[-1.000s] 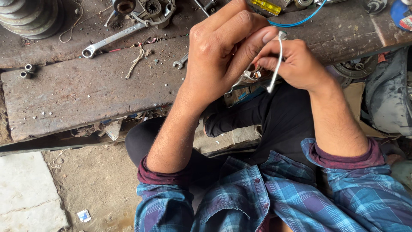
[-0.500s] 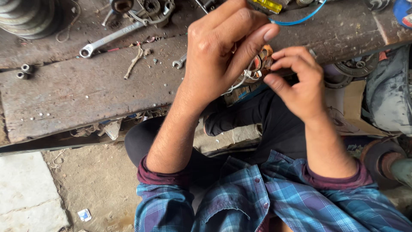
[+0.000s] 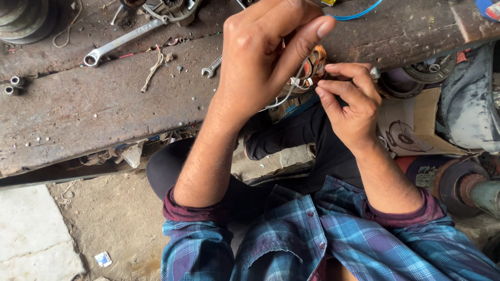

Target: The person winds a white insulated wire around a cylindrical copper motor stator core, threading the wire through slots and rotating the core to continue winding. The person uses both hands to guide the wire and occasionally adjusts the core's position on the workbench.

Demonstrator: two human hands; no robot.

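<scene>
View from above of a seated person at a low, worn wooden surface. The left hand is curled closed around a small wound coil part with orange-brown windings, held just over the near edge of the surface; the forefinger lies across the top of the part. Thin white wires trail from the part below this hand. The right hand is closed in a pinch, its fingertips meeting at the white wires on the right side of the coil part, so both hands touch the same piece. On the surface, well left of the hands, lies a long open-ended spanner; a smaller spanner lies just beside the left hand's wrist side. A frayed piece of string rests between the two spanners. A blue wire curves along the far edge. Plaid blue sleeves with maroon cuffs cover both forearms near the lower edge.
</scene>
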